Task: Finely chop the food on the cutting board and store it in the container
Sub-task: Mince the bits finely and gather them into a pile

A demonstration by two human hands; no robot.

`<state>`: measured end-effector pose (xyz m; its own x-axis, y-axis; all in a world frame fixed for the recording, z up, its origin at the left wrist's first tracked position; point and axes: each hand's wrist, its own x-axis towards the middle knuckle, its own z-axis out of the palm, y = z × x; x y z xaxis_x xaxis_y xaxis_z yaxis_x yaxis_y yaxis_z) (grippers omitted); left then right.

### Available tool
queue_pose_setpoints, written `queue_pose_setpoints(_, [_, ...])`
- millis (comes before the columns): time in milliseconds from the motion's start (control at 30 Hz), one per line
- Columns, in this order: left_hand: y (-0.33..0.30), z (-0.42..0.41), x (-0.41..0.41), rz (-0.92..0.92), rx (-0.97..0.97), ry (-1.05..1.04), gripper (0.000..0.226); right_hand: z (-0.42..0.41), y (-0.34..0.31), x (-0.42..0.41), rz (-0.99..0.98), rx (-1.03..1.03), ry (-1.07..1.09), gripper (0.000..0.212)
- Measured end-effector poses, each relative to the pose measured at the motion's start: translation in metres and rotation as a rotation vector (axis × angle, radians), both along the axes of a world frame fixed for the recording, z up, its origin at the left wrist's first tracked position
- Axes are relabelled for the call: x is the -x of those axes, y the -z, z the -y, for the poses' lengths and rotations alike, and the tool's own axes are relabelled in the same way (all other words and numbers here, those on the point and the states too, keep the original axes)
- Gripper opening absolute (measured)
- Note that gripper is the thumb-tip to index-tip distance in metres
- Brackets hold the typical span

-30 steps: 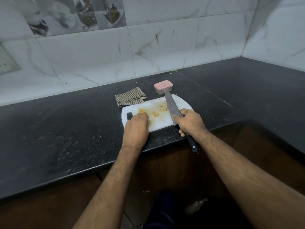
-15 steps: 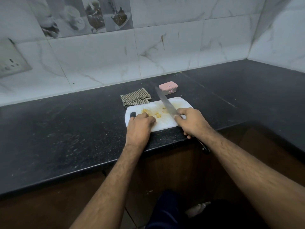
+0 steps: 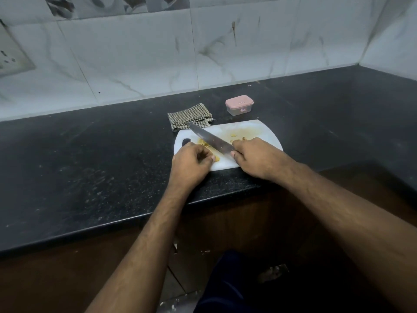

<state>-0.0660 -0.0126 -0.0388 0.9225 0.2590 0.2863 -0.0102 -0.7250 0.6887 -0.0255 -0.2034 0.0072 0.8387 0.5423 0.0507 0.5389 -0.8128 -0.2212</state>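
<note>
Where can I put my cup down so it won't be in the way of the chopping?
Bare counter lies left of the cutting board and cloth, and right of the container toward the corner. It is crowded on the board: left hand, right hand, knife and food.

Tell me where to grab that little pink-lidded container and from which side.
Take the container across its two long side walls, just under the pink lid, coming from above and from the near side. It stands upright and alone on the counter, behind the cutting board, so nothing blocks the fingers. Its rounded-rectangle shape looks narrow enough to span that way. The cloth lies well to its left.
</note>
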Motion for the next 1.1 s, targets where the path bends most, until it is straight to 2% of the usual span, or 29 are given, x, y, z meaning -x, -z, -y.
queue_pose_setpoints(200, [0.003,-0.001,-0.002,0.017,-0.022,0.009,0.008,-0.006,0.002,-0.007,-0.028,0.048,-0.04,0.027])
queue_pose_setpoints(333, [0.004,-0.001,-0.001,0.026,-0.024,0.017,0.008,-0.01,-0.002,-0.009,-0.038,0.064,-0.076,0.018])
queue_pose_setpoints(933, [0.007,-0.003,-0.005,0.028,-0.008,0.011,0.009,-0.021,-0.004,-0.012,-0.053,0.225,-0.098,0.011])
queue_pose_setpoints(1100, [0.008,-0.002,-0.004,0.007,0.002,0.017,0.011,-0.027,-0.008,-0.017,-0.142,0.278,-0.077,0.028])
